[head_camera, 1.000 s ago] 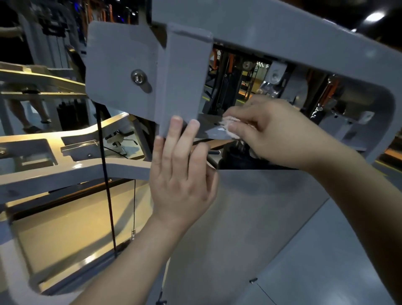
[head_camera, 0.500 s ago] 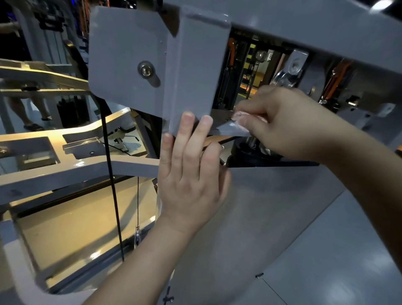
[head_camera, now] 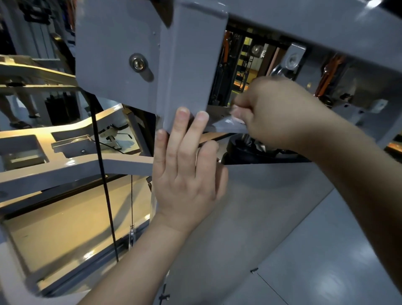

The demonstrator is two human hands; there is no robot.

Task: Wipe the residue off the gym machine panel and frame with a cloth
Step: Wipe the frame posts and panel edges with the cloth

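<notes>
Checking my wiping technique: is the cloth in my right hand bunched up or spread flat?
Bunched up: only a small white wad of cloth shows, pinched by the right hand.

I see a glossy grey floor [head_camera: 326, 272] on the near right, with a pale glare of overhead light on it. At the top right edge a ceiling lamp [head_camera: 375, 2] glows white. Far off in the middle stand dim machines with orange parts [head_camera: 326, 80]. On the left the floor looks tan [head_camera: 65, 228]. At the far left a person's legs [head_camera: 29, 105] stand in sandals near a dark weight stack [head_camera: 63, 108].
</notes>
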